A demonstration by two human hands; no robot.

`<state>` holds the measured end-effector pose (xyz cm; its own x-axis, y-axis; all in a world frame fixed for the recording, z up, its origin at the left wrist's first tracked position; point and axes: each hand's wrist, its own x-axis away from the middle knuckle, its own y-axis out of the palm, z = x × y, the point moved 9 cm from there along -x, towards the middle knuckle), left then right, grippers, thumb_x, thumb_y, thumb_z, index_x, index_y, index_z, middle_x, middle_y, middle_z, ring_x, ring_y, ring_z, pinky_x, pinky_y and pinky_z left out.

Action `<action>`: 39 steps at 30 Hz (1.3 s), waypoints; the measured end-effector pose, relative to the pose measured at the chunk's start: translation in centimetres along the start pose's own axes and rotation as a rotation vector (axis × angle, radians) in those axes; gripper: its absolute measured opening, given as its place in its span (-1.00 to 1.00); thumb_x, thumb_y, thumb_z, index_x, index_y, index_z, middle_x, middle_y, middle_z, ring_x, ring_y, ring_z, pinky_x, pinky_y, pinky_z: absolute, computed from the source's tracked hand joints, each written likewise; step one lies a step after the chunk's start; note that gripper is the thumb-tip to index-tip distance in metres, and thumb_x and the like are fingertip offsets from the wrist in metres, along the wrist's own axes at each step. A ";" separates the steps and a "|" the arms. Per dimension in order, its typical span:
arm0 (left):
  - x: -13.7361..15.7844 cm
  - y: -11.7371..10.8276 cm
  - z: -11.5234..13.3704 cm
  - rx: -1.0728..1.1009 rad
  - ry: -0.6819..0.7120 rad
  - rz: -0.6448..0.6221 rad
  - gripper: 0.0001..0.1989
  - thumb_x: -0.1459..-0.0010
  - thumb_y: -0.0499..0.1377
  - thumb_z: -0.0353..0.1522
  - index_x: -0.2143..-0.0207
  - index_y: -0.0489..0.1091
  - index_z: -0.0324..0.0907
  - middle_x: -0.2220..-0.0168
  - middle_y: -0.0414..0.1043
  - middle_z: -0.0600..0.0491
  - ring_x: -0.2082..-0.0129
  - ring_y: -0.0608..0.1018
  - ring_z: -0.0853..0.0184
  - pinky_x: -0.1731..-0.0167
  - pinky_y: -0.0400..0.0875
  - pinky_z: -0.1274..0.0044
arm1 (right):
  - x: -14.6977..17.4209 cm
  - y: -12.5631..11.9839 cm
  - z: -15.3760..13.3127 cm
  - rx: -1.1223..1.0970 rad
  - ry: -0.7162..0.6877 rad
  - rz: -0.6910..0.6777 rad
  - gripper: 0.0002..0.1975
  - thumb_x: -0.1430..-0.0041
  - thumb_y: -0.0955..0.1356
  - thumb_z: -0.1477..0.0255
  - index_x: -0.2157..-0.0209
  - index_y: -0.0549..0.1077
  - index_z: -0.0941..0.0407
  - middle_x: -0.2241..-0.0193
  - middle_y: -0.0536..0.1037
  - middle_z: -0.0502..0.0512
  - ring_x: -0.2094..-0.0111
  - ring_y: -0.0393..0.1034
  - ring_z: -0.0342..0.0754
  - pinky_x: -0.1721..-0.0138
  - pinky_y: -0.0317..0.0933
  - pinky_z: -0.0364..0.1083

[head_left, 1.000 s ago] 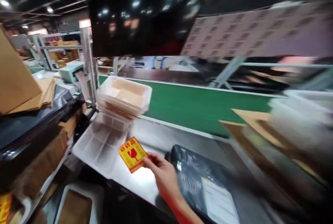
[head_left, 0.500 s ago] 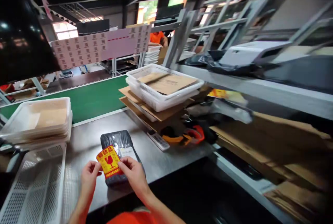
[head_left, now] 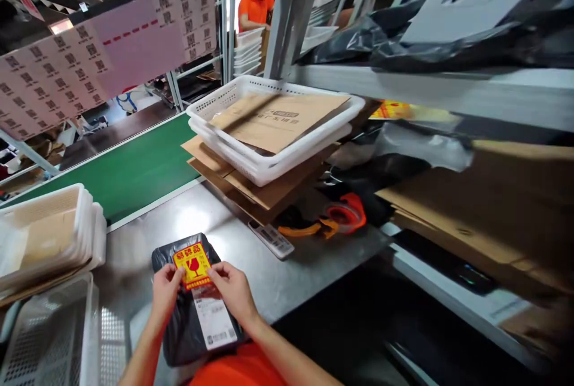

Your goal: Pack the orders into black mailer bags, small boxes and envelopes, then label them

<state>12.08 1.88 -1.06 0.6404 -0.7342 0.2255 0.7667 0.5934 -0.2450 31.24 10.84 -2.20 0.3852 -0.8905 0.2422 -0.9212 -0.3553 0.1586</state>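
Note:
Between my two hands is a yellow and red fragile sticker (head_left: 194, 265) with a broken wine glass on it. My left hand (head_left: 167, 293) pinches its left edge and my right hand (head_left: 233, 290) pinches its right edge. Directly beneath lies a black plastic-wrapped parcel (head_left: 177, 338) on the metal table. A white shipping label (head_left: 215, 319) shows on the parcel, just below the sticker. Whether the sticker touches the parcel all along its face, I cannot tell.
White baskets (head_left: 264, 162) holding a cardboard mailer stand on cardboard at the back. Nearby are a white handheld device (head_left: 271, 239) and an orange tape dispenser (head_left: 345, 213). More baskets (head_left: 85, 236) stand left, by a green conveyor belt (head_left: 134, 177). A person (head_left: 255, 9) works far behind.
The parcel now lies closer to my body, with more of its white label showing. The sticker has gone from tilted to nearly straight over the parcel's upper part. My view has turned right.

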 end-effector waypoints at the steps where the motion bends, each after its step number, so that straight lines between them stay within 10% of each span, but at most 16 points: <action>1: -0.7 0.0 -0.3 -0.046 0.000 0.005 -0.41 0.12 0.36 0.20 0.57 0.36 -0.12 0.60 0.40 0.13 0.59 0.40 0.38 0.51 0.32 0.54 | -0.6 0.0 0.3 0.068 -0.017 -0.006 -0.55 -0.08 0.45 -0.08 0.43 0.55 0.05 0.45 0.69 0.13 0.41 0.61 0.13 0.36 0.46 0.02; 9: -4.5 -0.4 -1.3 -0.448 0.049 0.067 -0.48 -0.12 0.16 0.11 0.53 0.46 -0.14 0.54 0.52 0.04 0.49 0.48 0.28 0.43 0.23 0.50 | -5.6 0.1 2.6 0.566 -0.100 0.001 -0.74 -0.22 0.30 0.22 0.45 0.51 0.03 0.44 0.70 0.14 0.38 0.61 0.11 0.32 0.30 -0.02; 23: -3.7 0.1 -1.2 -0.750 -0.066 0.153 -0.66 -0.32 0.22 -0.12 0.34 0.64 -0.13 0.38 0.69 -0.07 0.37 0.66 0.18 0.37 0.25 0.47 | -6.8 0.4 3.9 0.670 -0.074 -0.024 -0.86 -0.22 0.37 0.30 0.42 0.48 0.01 0.44 0.68 0.07 0.40 0.58 0.05 0.32 0.26 -0.06; 29: -3.8 -1.9 -0.5 -0.831 -0.034 0.253 -0.53 -0.27 0.31 -0.16 -0.10 0.50 -0.27 0.24 0.66 -0.14 0.24 0.67 0.07 0.26 0.44 0.40 | -7.6 -0.9 4.4 0.548 0.005 0.025 -0.78 -0.05 0.43 0.29 0.30 0.34 -0.02 0.53 0.54 -0.07 0.44 0.51 0.03 0.35 0.28 -0.07; 35: -1.2 7.3 1.2 -0.977 0.687 -0.334 -0.54 -0.44 0.06 -0.24 -0.28 0.47 -0.12 -0.32 0.50 -0.14 -0.32 0.50 0.06 -0.34 0.34 0.20 | -7.3 0.0 4.3 0.423 -0.129 -0.049 -0.78 -0.19 0.27 0.14 0.37 0.35 -0.02 0.48 0.58 0.06 0.40 0.50 0.10 0.28 0.33 0.01; 39: -2.9 9.0 0.6 -1.212 0.694 -0.392 -0.34 -0.50 -0.02 -0.15 -0.53 0.10 -0.19 -0.56 0.07 -0.14 -0.56 0.13 0.02 -0.50 0.04 0.06 | -7.2 0.0 4.3 0.417 -0.126 -0.098 -0.72 -0.20 0.25 0.08 0.37 0.38 -0.01 0.44 0.60 0.07 0.38 0.52 0.10 0.25 0.35 0.02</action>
<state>17.18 9.50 -3.37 -0.0183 -0.9982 0.0571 0.1492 -0.0592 -0.9870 28.25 16.03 -8.06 0.4856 -0.8655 0.1226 -0.8341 -0.5008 -0.2311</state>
